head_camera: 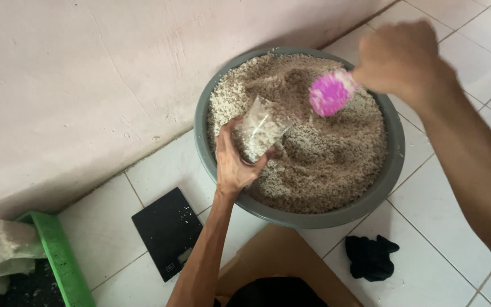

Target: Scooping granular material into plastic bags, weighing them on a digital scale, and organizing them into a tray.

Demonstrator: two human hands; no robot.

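left hand (235,162) grips a small clear plastic bag (261,128), fingers wrapped round its lower part, mouth tilted up toward the middle of the basin. the bag sits at the left side of a wide round grey plastic basin (396,165), resting on the heap of pale beige coarse grain (325,165) and already part filled. right hand (402,59) is closed round the handle of a pink plastic scoop (329,94), blurred, held over the far middle of the heap.

to do this well, as i judge it: keep the bag mouth held wide and low over the basin so spill falls back in; bring the scoop's lip right to the opening, tip slowly.

on the white tiled floor (444,210): flat black digital scale (167,230) near the basin's near-left rim, with a few stray grains on it; black crumpled cloth (370,257) by the near-right rim; brown cardboard sheet (279,256) at the near edge; green plastic crate (58,256) at far left.
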